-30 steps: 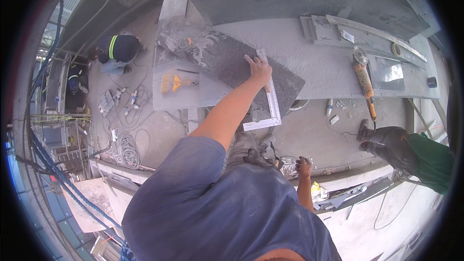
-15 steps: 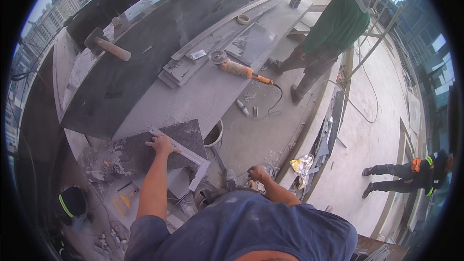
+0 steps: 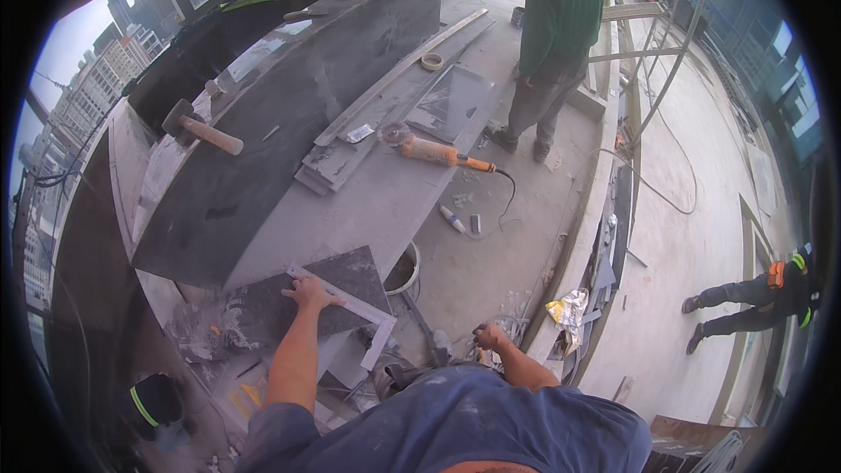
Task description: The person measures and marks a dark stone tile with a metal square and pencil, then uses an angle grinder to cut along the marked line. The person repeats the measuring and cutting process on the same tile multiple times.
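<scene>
My left hand [image 3: 310, 293] holds a metal carpenter's square [image 3: 382, 342] against a dark stone slab [image 3: 357, 270], its thumb stretched along the long blade. The square's short leg hangs past the slab's near right edge. Pale dust smears the slab's left part. Off to the right, clear of the slab, my right hand [image 3: 491, 336] is closed near my body. What it holds, if anything, is too small to make out.
An orange angle grinder [image 3: 429, 151] and a tape roll [image 3: 431, 61] lie on the dusty worktop. A mallet [image 3: 210, 134] rests on the curved dark panel. A bucket [image 3: 412, 276] stands beside the slab. A person in green [image 3: 561, 26] stands ahead; another person [image 3: 745, 302] is at right.
The view has shifted, so most things sit slightly lower and further right. The person in green has moved left and stands more upright. My left hand keeps its place on the square.
</scene>
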Tool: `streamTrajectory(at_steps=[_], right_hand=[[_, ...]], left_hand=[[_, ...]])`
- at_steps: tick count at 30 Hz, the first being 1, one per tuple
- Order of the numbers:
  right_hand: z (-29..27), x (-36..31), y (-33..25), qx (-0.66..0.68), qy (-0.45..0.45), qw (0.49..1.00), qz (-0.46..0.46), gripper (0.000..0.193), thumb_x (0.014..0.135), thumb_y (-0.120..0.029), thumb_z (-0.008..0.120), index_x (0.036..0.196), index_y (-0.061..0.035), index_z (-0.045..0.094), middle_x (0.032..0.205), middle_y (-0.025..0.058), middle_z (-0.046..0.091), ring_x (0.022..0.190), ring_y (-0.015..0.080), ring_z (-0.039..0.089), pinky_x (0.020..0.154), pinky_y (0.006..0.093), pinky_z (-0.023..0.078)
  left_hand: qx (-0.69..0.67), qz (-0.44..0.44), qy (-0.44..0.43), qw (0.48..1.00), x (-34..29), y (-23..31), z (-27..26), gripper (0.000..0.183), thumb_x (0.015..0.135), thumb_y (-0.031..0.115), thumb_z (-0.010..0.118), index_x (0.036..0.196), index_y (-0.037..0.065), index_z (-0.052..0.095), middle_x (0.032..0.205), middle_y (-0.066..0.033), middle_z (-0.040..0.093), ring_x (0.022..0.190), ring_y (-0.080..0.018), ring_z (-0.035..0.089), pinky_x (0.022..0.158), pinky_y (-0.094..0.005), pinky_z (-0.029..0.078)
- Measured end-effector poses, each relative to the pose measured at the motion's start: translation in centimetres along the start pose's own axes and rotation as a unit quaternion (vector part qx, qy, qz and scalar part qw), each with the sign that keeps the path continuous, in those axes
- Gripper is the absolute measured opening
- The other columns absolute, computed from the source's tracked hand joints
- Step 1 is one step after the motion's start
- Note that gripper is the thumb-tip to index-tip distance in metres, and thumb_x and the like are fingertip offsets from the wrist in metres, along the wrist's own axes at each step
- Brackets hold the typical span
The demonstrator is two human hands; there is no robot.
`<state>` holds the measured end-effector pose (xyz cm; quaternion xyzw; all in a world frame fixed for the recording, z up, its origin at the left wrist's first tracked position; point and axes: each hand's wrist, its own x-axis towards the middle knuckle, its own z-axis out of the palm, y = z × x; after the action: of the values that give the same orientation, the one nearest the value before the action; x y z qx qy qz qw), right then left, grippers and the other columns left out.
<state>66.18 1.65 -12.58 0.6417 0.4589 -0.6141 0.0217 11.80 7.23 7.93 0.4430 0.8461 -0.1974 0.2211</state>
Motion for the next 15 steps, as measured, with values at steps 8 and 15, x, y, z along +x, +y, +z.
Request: streamTrajectory(at_steps=[8,15], right_hand=[[-0.2,-0.1,0.4,0.035,0.036,0.999,0.015,0.039,0.104,-0.023,0.062,0.129,0.0032,0.077,0.105,0.0192,0.084,0.086,0.0282,0.083,0.076,0.0424,0.068],[-0.4,-0.4,2.1,0.022,0.039,0.999,-0.008,0.041,0.102,-0.024,0.062,0.129,0.0035,0.077,0.103,0.0178,0.084,0.085,0.0268,0.083,0.075,0.0415,0.067]], left_hand=[[0.014,0.001,0.006,1.000,-0.6,0.4,-0.3,0.135,0.059,0.076,0.099,0.161,-0.001,0.055,0.171,-0.0275,0.048,0.161,-0.0425,0.043,0.128,-0.0813,0.024],[0.018,0.003,-0.003,1.000,-0.3,0.3,-0.3,0.134,0.060,0.076,0.099,0.162,0.001,0.055,0.170,-0.0265,0.049,0.160,-0.0425,0.044,0.127,-0.0824,0.024]])
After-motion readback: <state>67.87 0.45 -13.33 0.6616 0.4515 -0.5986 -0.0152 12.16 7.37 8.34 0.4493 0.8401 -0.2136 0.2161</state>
